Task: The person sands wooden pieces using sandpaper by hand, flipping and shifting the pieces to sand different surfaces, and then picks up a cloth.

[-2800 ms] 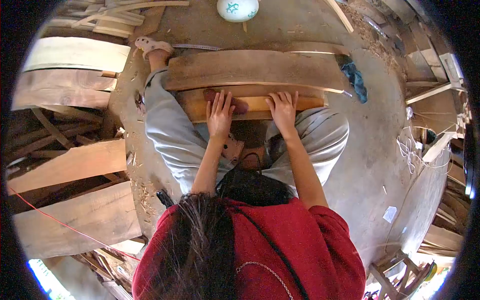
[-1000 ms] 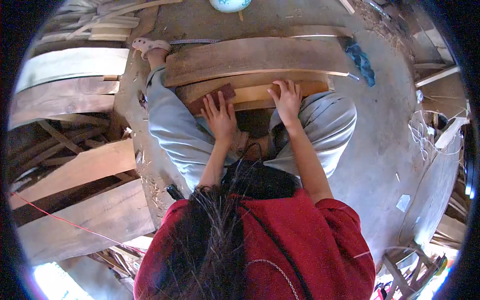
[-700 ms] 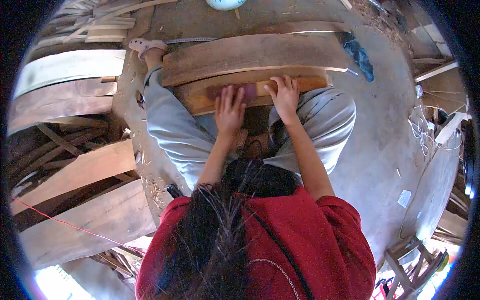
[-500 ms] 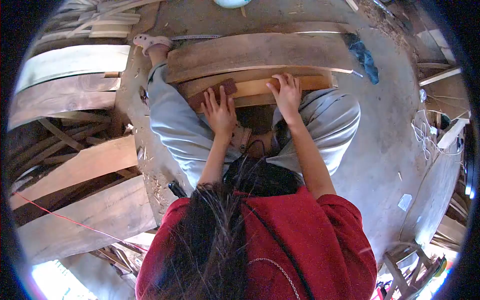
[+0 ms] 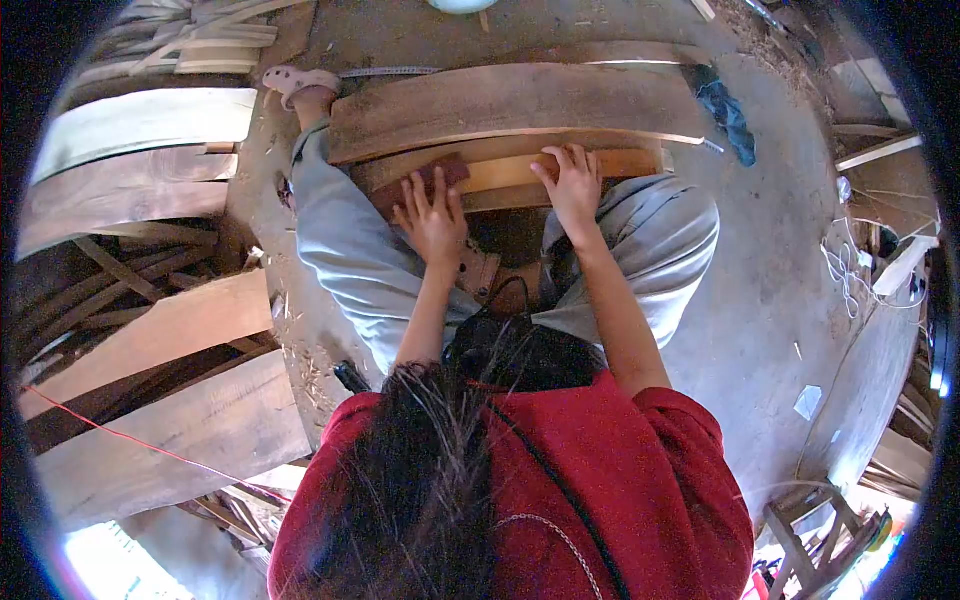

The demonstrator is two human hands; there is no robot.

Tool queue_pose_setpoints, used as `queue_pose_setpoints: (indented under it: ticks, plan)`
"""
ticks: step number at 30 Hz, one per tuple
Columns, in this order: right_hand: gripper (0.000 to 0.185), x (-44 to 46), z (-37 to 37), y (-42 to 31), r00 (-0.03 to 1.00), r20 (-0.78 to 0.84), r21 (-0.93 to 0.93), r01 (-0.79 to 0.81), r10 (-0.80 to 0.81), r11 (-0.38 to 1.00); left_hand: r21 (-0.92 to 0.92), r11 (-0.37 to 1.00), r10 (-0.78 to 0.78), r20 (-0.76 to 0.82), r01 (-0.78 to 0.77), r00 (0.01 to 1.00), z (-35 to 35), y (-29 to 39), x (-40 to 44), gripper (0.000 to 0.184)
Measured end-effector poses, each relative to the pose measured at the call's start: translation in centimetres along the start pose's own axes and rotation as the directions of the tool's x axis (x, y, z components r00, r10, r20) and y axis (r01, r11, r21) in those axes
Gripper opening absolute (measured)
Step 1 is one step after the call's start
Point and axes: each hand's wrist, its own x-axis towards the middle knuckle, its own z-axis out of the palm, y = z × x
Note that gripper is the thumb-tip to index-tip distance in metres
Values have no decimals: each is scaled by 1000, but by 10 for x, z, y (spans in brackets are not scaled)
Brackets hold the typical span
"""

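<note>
My left hand (image 5: 434, 222) lies with its fingers spread on a dark reddish-brown sheet (image 5: 452, 172), which looks like sandpaper. That sheet rests over the left part of a narrow light wooden strip (image 5: 505, 173). Toward the strip's right part, my right hand (image 5: 574, 190) presses with fingers bent and thumb apart; its fingertips touch the wood. Beneath the strip is a wider board (image 5: 400, 165), laid across in front of my crossed legs. A larger brown plank (image 5: 510, 102) lies just beyond it.
Wide boards (image 5: 180, 420) and scrap wood are stacked at the left. A blue cloth (image 5: 727, 118) lies on the floor past the plank's right end. White cord (image 5: 848, 275) and more wood are at the right. A wooden stool (image 5: 815, 535) stands at the lower right.
My left hand and the dark sheet slid right along the strip, then back left, where they are now. My right hand has stayed near the same spot on the strip.
</note>
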Motion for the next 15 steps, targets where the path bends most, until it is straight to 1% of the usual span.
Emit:
queue_pose_setpoints:
  ticks: [2,4,6,7,10,11,14,15]
  plan:
    - [37,1,-1,1,1000,3,14,-6,6,1000,-46,995,88,0,-88,996,4,13,-3,42]
    - [37,0,0,0,1000,3,46,-15,15,999,-102,981,170,58,-163,984,-4,31,-4,42]
    - [37,0,2,1,1000,-5,30,-10,11,999,-147,963,244,107,-227,964,-11,41,-2,41]
    - [37,0,2,1,1000,-9,20,-6,6,1000,-158,958,259,108,-240,960,-13,38,0,40]
    - [37,0,3,3,1000,8,35,-7,6,999,-192,967,176,24,-168,984,-4,12,1,38]
    - [37,0,4,3,1000,15,36,-12,11,999,-106,988,112,-28,-115,993,-4,3,2,37]
    - [37,-2,3,4,999,39,47,-27,26,998,-87,996,-27,-42,23,999,-11,-6,6,37]
    - [38,-2,3,3,998,45,59,-34,31,998,-27,1000,-8,-40,7,999,-8,-1,4,38]
